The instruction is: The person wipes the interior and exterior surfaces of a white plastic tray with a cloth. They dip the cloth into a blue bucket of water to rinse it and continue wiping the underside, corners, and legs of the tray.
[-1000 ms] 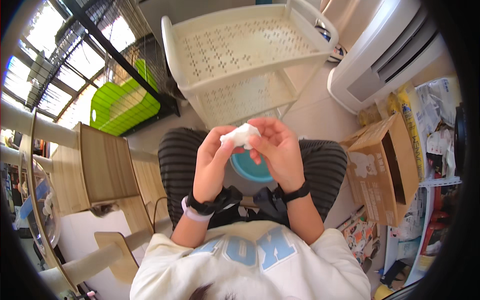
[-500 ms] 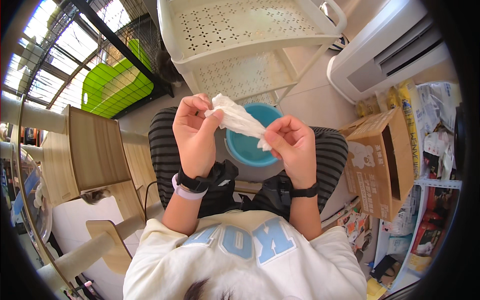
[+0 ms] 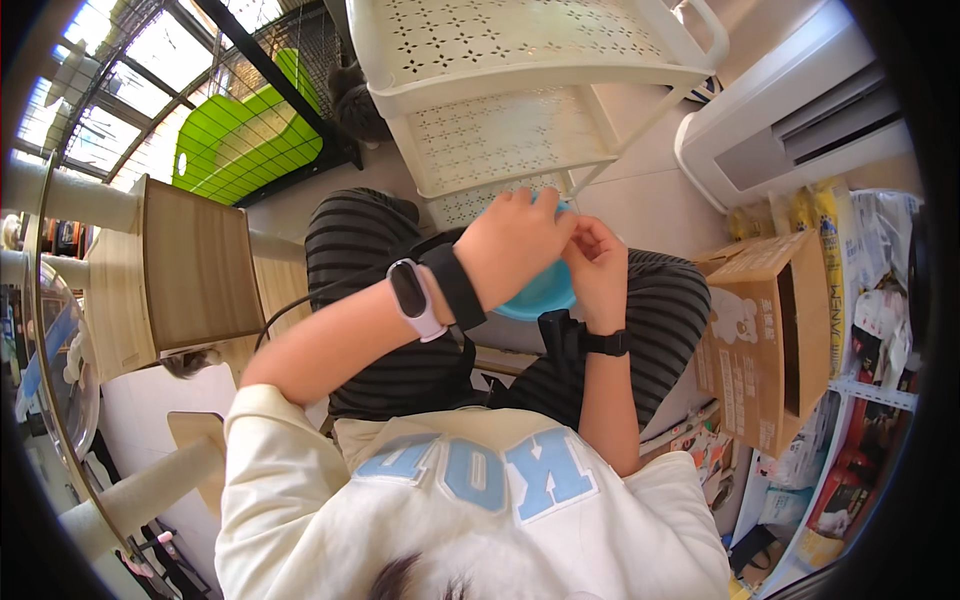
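Observation:
My left hand (image 3: 515, 245) reaches across to the right, its back up and its fingers curled at the far side, against my right hand. My right hand (image 3: 598, 275) pinches with thumb and fingertips. The white crumpled cloth that was between the hands is now hidden behind them. Below them, a light blue basin (image 3: 545, 297) stands on the floor between my knees, partly covered by my hands. A pale band with a dark face and a black strap circle my left wrist; another black strap is on the right.
Beyond the basin stands a white tiered cart (image 3: 510, 140). An open cardboard box (image 3: 755, 340) and stocked shelves (image 3: 870, 400) are on the right, a wooden cabinet (image 3: 200, 265) on the left. A grey cat (image 3: 358, 108) is beside the wire cage with a green tray (image 3: 255, 140).
My left hand has swung right and turned over, from holding one end of the white cloth to meeting my right hand. The cloth has gone out of sight. The view has shifted slightly.

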`<state>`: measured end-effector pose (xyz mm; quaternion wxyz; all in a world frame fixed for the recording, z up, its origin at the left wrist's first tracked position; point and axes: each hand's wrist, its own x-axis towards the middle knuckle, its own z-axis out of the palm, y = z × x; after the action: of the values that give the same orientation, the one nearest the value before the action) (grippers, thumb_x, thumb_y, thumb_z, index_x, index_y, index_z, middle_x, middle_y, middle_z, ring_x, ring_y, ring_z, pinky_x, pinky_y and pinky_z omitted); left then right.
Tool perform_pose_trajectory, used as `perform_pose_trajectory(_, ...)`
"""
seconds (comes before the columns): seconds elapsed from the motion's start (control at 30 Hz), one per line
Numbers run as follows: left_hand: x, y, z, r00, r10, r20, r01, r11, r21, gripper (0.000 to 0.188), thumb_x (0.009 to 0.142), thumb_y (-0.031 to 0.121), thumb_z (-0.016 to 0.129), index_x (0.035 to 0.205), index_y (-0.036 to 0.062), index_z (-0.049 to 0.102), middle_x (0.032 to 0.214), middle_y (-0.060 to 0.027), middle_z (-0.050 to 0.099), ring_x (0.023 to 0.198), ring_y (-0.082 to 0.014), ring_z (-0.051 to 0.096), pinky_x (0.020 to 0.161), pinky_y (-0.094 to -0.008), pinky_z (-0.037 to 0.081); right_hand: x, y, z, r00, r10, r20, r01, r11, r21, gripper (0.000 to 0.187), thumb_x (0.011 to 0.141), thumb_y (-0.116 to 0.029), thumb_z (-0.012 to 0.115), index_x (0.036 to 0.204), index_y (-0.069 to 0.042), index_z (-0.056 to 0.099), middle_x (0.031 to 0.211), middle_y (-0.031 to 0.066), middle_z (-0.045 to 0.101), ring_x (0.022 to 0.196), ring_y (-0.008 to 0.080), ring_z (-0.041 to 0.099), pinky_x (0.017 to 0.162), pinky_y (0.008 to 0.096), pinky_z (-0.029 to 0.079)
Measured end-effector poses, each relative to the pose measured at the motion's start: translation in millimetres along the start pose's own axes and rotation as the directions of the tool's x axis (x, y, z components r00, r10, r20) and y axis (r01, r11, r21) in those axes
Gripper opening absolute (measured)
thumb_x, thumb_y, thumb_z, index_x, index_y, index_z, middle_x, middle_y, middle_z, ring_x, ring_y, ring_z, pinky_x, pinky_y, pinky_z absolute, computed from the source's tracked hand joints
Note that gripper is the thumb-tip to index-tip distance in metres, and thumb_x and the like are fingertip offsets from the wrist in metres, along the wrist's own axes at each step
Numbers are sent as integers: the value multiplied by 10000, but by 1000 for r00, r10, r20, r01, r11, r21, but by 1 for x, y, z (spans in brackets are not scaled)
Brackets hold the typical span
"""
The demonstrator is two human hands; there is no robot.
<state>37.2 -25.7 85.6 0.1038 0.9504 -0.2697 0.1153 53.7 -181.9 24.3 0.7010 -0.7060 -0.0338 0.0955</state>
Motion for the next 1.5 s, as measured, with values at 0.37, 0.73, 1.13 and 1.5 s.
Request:
perform_pose_trajectory(0.37,1,1,38,992,121,40,-127,958,256,157,708,148,589,833,59,559,734,-55,567,718,-203,568,645,-292,436,6,22,3,988,117,-98,-101,983,154,93,884,-43,548,940,-4,610,760,11,624,666,43,539,594,181,407)
perform_pose_trajectory(0.73,4,-17,18,955,191,227,-258,913,318,152,726,176,589,865,128,627,730,-6,571,755,-177,558,727,-284,399,5,12,2,982,74,174,-94,989,110,134,847,-27,581,978,-1,595,749,17,623,664,49,550,586,188,416)
perform_pose_trajectory(1.13,-1,-58,8,912,-196,361,409,512,-755,232,867,211,546,912,-9,605,774,-143,614,702,-216,581,641,-313,456,1,5,-6,938,35,345,-60,996,61,213,827,-178,681,927,-3,612,768,-25,587,696,33,482,593,207,407)
perform_pose_trajectory(1.5,-2,-50,21,814,-269,515,495,-141,-857,370,822,104,665,1129,0,486,907,-44,605,780,-86,574,639,-230,476,5,10,-9,977,138,163,-188,920,344,373,957,-277,441,986,55,609,894,46,620,837,109,550,764,260,427)
